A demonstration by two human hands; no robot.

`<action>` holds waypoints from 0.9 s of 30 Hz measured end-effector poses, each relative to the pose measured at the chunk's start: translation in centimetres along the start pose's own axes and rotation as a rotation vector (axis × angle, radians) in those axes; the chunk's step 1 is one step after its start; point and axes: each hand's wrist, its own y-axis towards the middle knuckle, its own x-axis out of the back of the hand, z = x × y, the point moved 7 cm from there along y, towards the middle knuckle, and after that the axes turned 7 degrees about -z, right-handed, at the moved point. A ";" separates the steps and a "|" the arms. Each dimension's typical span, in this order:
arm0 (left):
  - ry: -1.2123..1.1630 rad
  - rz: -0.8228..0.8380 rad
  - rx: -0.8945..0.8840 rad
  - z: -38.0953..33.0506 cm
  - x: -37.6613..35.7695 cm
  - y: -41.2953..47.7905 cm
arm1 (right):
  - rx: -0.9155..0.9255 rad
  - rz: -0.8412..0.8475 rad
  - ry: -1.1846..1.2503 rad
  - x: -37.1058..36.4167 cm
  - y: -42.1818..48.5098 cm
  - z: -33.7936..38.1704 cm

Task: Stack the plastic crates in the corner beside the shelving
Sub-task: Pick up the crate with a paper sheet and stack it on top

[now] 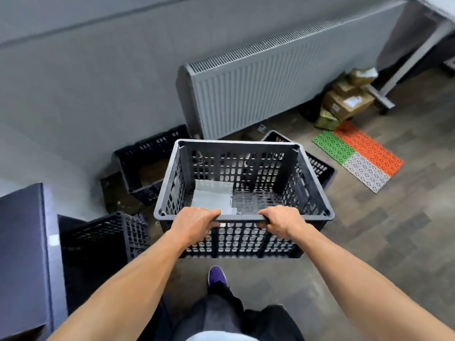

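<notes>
Crate [236,143] of black plastic sits at the centre of the frame, held level by its near rim. The left hand [194,225] and the right hand [283,221] grip that rim well apart, each with fingers curled over the edge and knuckles up. A grey sheet [213,196] lies in the bottom of the crate. A second crate [138,166] stands by the wall at centre left. A third crate [108,237] lies on its side at lower left beside a dark cabinet [22,254]. A fourth crate [318,167] shows behind the held one, below the radiator [258,94].
</notes>
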 end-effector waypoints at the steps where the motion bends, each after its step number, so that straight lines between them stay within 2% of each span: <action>1: -0.004 -0.002 0.016 1.2 0.1 -0.2 | 0.015 -0.003 -0.014 0.4 1.1 0.8; 6: -0.015 -0.033 0.098 6.2 0.6 -0.4 | 0.088 0.015 -0.075 1.8 6.1 3.8; 14: -0.032 -0.005 0.334 12.3 0.1 0.1 | 0.237 0.069 -0.178 4.1 14.2 6.9; 27: -0.040 0.044 0.652 17.7 4.1 2.2 | 0.536 0.110 -0.261 9.7 24.9 11.2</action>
